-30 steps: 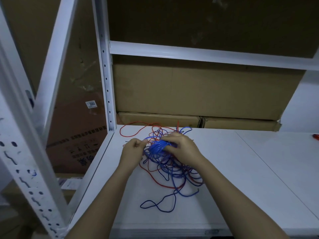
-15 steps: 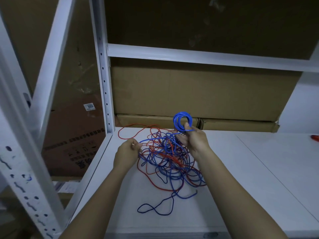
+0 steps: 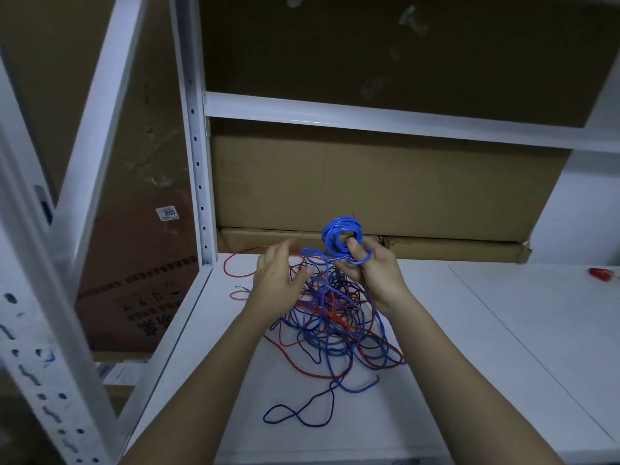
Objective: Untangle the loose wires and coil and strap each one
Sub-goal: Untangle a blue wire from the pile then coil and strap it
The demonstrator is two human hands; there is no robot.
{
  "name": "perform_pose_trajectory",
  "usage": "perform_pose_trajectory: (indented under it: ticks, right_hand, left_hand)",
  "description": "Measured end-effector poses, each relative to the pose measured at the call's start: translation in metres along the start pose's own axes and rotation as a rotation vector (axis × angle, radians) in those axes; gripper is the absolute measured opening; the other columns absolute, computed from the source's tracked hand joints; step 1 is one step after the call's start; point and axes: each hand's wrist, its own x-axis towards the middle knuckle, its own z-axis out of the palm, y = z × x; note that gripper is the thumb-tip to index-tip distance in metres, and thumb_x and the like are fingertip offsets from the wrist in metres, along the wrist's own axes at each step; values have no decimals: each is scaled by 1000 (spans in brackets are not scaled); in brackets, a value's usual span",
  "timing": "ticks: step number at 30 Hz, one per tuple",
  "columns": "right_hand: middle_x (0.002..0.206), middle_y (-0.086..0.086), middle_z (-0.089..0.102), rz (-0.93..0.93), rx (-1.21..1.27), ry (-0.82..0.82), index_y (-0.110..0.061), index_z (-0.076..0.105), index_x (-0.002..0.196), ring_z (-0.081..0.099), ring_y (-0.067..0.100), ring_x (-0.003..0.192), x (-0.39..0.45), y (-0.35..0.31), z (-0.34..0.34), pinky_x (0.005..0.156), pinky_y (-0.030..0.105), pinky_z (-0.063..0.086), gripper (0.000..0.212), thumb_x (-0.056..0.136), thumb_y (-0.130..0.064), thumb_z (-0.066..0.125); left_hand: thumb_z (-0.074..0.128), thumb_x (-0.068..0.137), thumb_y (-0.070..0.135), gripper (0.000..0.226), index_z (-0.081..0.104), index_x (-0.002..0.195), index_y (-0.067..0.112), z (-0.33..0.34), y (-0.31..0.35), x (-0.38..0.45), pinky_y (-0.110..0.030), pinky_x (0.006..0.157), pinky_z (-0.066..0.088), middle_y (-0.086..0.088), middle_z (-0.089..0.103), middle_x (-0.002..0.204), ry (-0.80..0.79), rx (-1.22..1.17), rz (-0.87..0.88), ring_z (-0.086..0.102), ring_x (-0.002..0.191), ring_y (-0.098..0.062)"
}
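Near edge: a loose blue wire end [image 3: 295, 414] lies in a figure-eight loop on the white desk [image 3: 469, 364], nearest the person.
Tangle: the pile of blue and red wires [image 3: 335, 327] sits on the desk just beyond that loop, between the two forearms, the strands crossing over each other.
Left hand [image 3: 276, 280]: held over the left part of the tangle, fingers spread and slightly blurred, its grip released; whether the fingertips touch a strand I cannot tell.
Right hand [image 3: 375, 273]: raised above the far side of the tangle, grasping a small blue wire coil [image 3: 342, 238]; the thumb presses on the coil's lower turns and the coil stands upright above the fingers.
Link: a blue strand runs down from the coil into the tangle.
Far left: a red wire loop [image 3: 235, 263] lies on the desk near the white shelf post [image 3: 198, 162].
Far right: a small red object [image 3: 602, 273] lies at the desk's edge, well apart from the wires.
Back: cardboard boxes [image 3: 369, 186] stand behind the desk under a white shelf beam [image 3: 402, 117].
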Motion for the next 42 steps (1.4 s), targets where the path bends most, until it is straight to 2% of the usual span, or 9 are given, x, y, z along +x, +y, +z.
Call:
perform_pose_trajectory:
  ticks: [6, 9, 16, 20, 24, 29, 32, 36, 42]
  right_hand:
    - [94, 2, 71, -100, -165, 20, -19, 64, 102, 71, 13, 80, -7, -8, 2, 67, 18, 54, 11, 96, -16, 56]
    - [82, -5, 72, -171, -190, 83, -26, 64, 98, 71, 11, 75, -9, -8, 2, 64, 17, 53, 12, 95, -16, 57]
    - [91, 9, 68, -159, -65, 87, -10, 63, 108, 69, 16, 79, -14, 5, 2, 70, 19, 55, 16, 96, -14, 55]
    - [96, 15, 65, -155, 84, 143, -2, 61, 113, 69, 14, 78, -15, -1, 5, 68, 17, 54, 21, 96, -13, 55]
    - [105, 18, 65, -120, 207, 197, 1, 54, 124, 70, 19, 81, -6, -12, 12, 72, 20, 57, 31, 96, -14, 55]
    - [92, 17, 63, -110, 250, 292, 7, 48, 130, 67, 23, 81, 15, -33, 17, 74, 21, 58, 38, 97, -11, 54]
    - [79, 9, 62, -132, 292, 260, 7, 49, 128, 69, 20, 78, 23, -42, 17, 69, 19, 57, 37, 97, -11, 54]
    - [85, 10, 67, -166, 318, 234, 6, 51, 124, 72, 18, 77, 24, -43, 11, 67, 19, 56, 34, 96, -12, 55]
    - [100, 16, 67, -138, 305, 296, 4, 53, 125, 70, 13, 69, 24, -33, 7, 66, 18, 56, 34, 95, -12, 56]
  left_hand:
    - [58, 94, 33, 23, 69, 87, 14, -8, 5, 9, -36, 75, 45, 2, 60, 85, -52, 47, 215, 57, 84, -19]
    - [45, 97, 47, 38, 66, 71, 29, -13, 12, 9, -33, 71, 47, 11, 65, 73, -142, 27, 101, 60, 73, -12]
    - [44, 91, 20, 45, 67, 55, 7, -10, 17, 14, -22, 54, 40, 1, 66, 51, 33, -416, -362, 52, 41, -2]
    - [46, 90, 23, 26, 52, 66, 13, -4, 5, 13, -32, 70, 38, -3, 54, 69, 62, -347, -476, 46, 63, -20]
    - [42, 85, -2, 36, 49, 89, 33, -1, 9, 4, -26, 85, 32, 8, 49, 104, -12, -190, -25, 40, 104, -10]
    - [39, 94, 53, 29, 53, 82, 30, -15, 6, 4, -35, 70, 43, 0, 61, 78, -231, -108, 125, 57, 78, -14]
    - [47, 96, 43, 35, 57, 71, 20, -21, 10, 12, -35, 75, 47, -1, 60, 68, -73, 3, 171, 56, 67, -15]
    - [51, 99, 21, 36, 62, 65, 18, -36, 21, 27, -7, 84, 41, 3, 63, 55, 19, -431, 34, 63, 63, -2]
    - [41, 100, 9, 29, 62, 80, 4, -46, 38, 32, -20, 57, 52, 8, 32, 42, -115, -1126, -90, 35, 38, -6]
